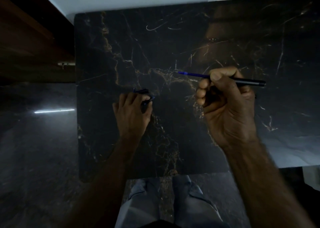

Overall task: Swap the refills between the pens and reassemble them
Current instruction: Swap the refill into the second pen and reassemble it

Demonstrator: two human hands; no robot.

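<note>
The right hand (226,103) is curled tight, thumb and fingers pinching a black barrel (249,82) held just above the table, its ridged end pointing right. A blue refill (192,74) sticks out of it to the left, tip bare. The left hand (131,111) lies low on the table (173,37), fingers bent over dark pen pieces (142,91) with blue ends showing; exactly which parts they are I cannot tell.

To my eye the refill is partway seated in that barrel. Next it wants pushing straight home, then a front piece brought across from the left hand and lined up over the tip.

The room is dim and the black marble top swallows the dark parts. A wooden cabinet (26,45) stands off to the left, well clear.
</note>
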